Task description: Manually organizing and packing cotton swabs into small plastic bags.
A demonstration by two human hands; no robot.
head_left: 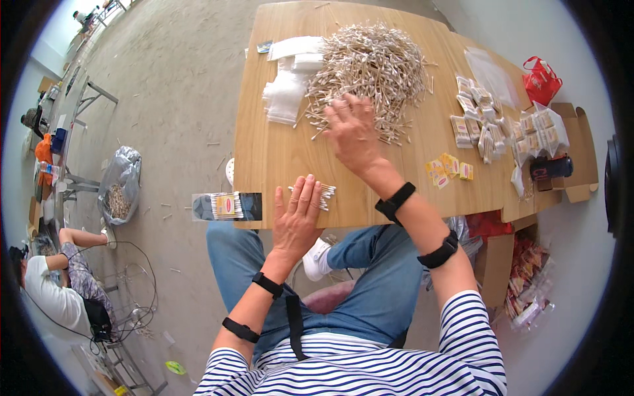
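A big heap of cotton swabs (376,63) covers the far middle of the wooden table (290,152). My right hand (354,132) reaches onto the heap's near edge, its fingers apart and slightly bent; the fingertips touch or hover over swabs. Close to the table's front edge, my left hand (297,214) lies flat with fingers stretched out, resting over a small bunch of swabs (325,196) whose tips stick out to its right. Left of that hand, a packet of swabs (226,205) with a yellow label sits at the table's corner.
Clear plastic bags (287,92) lie left of the heap. Yellow label cards (449,168) and packed swab bundles (481,119) are on the right, near a red bag (542,80) and a cardboard box (578,152). A lined bin (120,185) stands on the floor; another person (63,290) sits at left.
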